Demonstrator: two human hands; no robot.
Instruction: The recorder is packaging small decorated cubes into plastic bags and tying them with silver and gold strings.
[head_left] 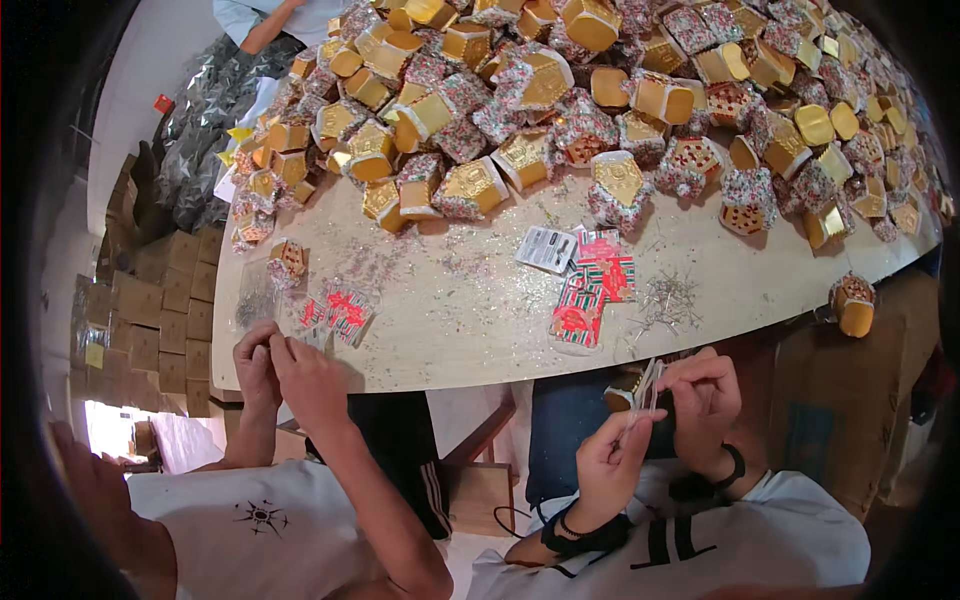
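My left hand point(612, 462) and my right hand point(703, 400) are raised close together just off the table's near edge. A small bundle of thin, clear plastic strands point(648, 388) runs between them, with fingertips of both hands pinched on it. Behind the strands, part of a gold thing point(622, 388) shows low by my lap; most of it is hidden. On the table in front of my hands lie a loose heap of similar thin strands point(670, 300), several red, green and white striped cards point(580, 308) and a white card point(545, 248).
A big pile of glittery house-shaped ornaments point(470, 188) with gold bases covers the far table point(440, 340). One ornament point(853, 305) sits at the right edge. At left, a co-worker's hands point(290, 375) work near red cards point(345, 312). Cartons point(150, 300) are stacked beyond.
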